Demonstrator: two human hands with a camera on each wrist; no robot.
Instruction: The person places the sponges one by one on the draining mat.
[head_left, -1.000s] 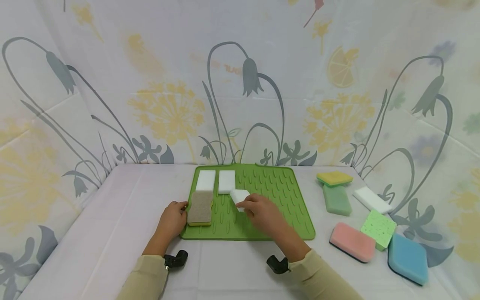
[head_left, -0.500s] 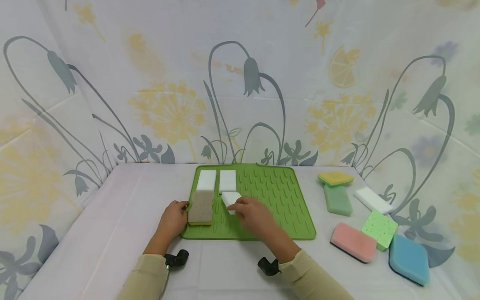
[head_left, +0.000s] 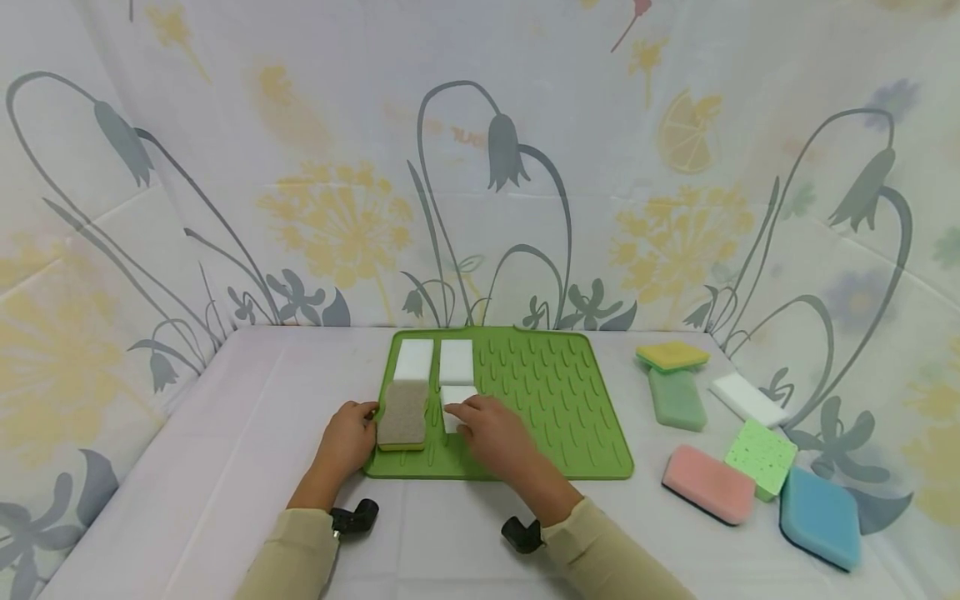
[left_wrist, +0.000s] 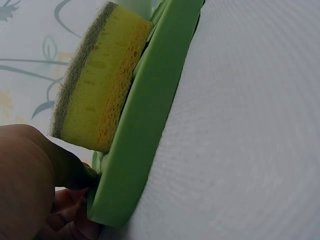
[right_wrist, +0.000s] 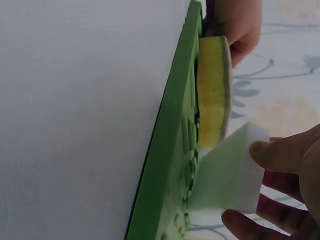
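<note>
My right hand (head_left: 498,440) pinches a white sponge block (right_wrist: 232,172) between thumb and fingers. In the right wrist view the block stands tilted, its lower end at the surface of the green ridged mat (head_left: 558,400). My left hand (head_left: 345,442) grips the mat's left edge, thumb on top, as the left wrist view shows. Close beside that thumb lies a yellow sponge (left_wrist: 100,82) with a grey-beige scouring side (head_left: 403,415) facing up. Behind it on the mat sit two more white sponges, one at left (head_left: 414,359) and one right of it (head_left: 456,362).
To the mat's right lie several sponges: a yellow one (head_left: 672,356), a dull green one (head_left: 677,400), a white one (head_left: 748,400), a speckled light green one (head_left: 761,457), a pink one (head_left: 708,483) and a blue one (head_left: 820,517). A patterned cloth (head_left: 345,217) hangs behind.
My right hand has carried the white sponge leftward and slightly toward me, turning it straighter, to just in front of the second white sponge. The left hand stays at the mat's edge.
</note>
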